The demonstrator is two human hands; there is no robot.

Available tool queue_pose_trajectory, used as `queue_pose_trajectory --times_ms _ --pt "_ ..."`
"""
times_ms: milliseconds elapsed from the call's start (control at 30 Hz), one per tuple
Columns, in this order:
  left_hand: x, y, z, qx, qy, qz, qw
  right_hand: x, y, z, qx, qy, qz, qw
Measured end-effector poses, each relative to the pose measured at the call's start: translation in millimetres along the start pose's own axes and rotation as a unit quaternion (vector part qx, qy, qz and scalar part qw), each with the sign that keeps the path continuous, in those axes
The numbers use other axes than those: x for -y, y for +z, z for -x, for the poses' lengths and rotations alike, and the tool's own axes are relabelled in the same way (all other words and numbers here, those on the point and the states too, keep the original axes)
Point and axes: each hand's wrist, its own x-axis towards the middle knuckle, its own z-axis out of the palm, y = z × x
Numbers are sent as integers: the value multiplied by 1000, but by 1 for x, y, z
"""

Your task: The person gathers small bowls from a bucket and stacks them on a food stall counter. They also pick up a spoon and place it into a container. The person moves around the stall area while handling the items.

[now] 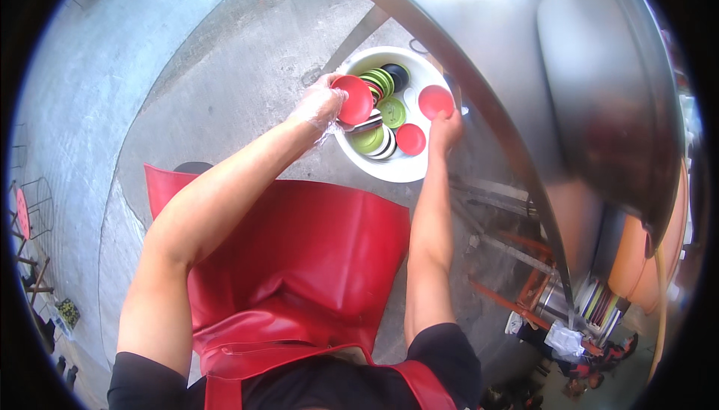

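Note:
A white basin (387,171) stands ahead of me with red, green, black and white dishes in it. My left hand (319,104), in a clear plastic glove, grips a red dish (357,101) over the basin's left rim. At the right rim my right hand (447,132) holds another red dish (435,101); I see no glove on it. Between them lie a green dish (392,112) and a smaller-looking red dish (410,139). A row of green dishes (380,81) leans near a black dish (397,76). Lower left, a green dish (368,139) rests against white ones.
A metal table edge (477,81) curves past the basin's right side, with a large metal vessel (609,90) above it. Stacked dishes (601,303) stand at lower right by an orange frame (528,297). Concrete floor (224,101) spreads left. My red apron (303,241) hangs below.

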Motion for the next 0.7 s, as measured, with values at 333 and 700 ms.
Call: queue_pose_trajectory --times_ms 333,700 --pt "-3 29 2 95 -74 177 977 62 -54 8 205 230 -446 840" --pt "-37 -1 11 -7 -45 166 985 16 101 -29 264 123 -230 928"
